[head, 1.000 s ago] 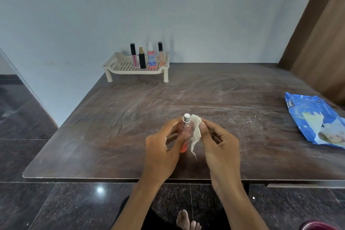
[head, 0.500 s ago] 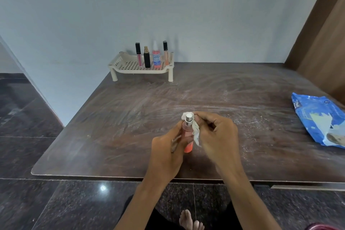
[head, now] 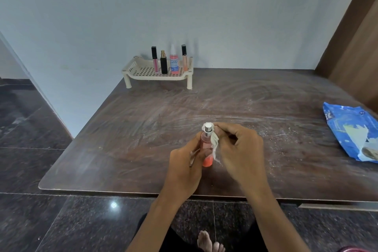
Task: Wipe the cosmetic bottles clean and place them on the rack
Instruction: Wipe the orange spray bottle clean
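Translucent pink-orange spray bottle with a silver nozzle (head: 206,145) — held upright just above the near part of the dusty dark brown tabletop (head: 133,129), well apart from the cream perforated plastic rack (head: 155,77) at the far edge by the wall. Gripped round its lower body by the left hand (head: 184,168); rubbed near the nozzle with a crumpled white wipe (head: 215,141) pinched in the curled fingers of the right hand (head: 239,149). Judged well along: found four slim cosmetic bottles (head: 174,61) already upright on the rack, saw no other loose on the tabletop — so probably the last one. Left to do: finish wiping, then carry it across. Noted a blue wipe packet (head: 351,131) lying off to the right, clear of that path; saw nothing in the way, and free room on the rack's left half.
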Action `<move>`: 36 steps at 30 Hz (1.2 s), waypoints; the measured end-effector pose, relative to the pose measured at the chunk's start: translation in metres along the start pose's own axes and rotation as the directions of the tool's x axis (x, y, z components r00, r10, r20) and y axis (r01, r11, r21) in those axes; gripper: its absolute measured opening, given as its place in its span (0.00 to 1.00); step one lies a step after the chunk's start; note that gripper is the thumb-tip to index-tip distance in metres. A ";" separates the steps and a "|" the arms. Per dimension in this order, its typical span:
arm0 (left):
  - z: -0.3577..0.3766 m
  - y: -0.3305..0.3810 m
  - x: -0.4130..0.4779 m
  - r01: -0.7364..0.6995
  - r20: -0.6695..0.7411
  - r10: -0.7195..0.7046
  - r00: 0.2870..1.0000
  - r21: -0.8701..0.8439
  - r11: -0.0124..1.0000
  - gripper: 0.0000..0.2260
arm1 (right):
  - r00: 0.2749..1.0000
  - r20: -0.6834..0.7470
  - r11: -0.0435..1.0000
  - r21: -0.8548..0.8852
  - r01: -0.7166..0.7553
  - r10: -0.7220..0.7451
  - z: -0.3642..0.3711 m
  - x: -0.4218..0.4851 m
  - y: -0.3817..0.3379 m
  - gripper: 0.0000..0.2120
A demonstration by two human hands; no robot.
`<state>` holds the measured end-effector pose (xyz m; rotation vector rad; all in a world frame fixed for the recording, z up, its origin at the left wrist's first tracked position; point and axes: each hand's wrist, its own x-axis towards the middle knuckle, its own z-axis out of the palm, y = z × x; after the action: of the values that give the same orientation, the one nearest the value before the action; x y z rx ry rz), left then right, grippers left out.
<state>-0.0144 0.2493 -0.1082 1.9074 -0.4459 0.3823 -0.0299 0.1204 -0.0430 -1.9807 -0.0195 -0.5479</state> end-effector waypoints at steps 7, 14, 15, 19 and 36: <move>0.002 0.011 0.000 -0.004 0.149 0.008 0.989 -0.026 1.000 0.15 | 0.999 0.001 0.999 -0.002 0.047 -0.047 -0.006 -0.012 0.001 0.09; 0.009 0.006 0.005 -0.065 0.082 0.056 0.995 0.115 0.991 0.12 | 0.990 -0.129 0.998 -0.033 0.059 -0.063 0.003 -0.026 0.009 0.08; 0.009 0.005 0.006 -0.071 0.041 0.066 0.997 0.117 0.991 0.12 | 0.990 -0.126 0.997 -0.038 0.062 -0.066 0.002 -0.027 0.009 0.08; 0.007 0.010 0.003 -0.042 -0.083 0.047 0.995 0.062 0.997 0.11 | 0.992 -0.107 0.998 -0.030 0.060 -0.062 -0.002 -0.027 0.010 0.08; 0.008 0.008 0.003 -0.038 0.066 0.035 0.997 0.051 0.998 0.11 | 0.997 -0.055 0.997 -0.042 0.061 -0.063 -0.010 -0.015 0.009 0.08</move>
<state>-0.0157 0.2385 -0.1031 1.9688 -0.5188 0.3597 -0.0446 0.1114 -0.0528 -2.0083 -0.0356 -0.6481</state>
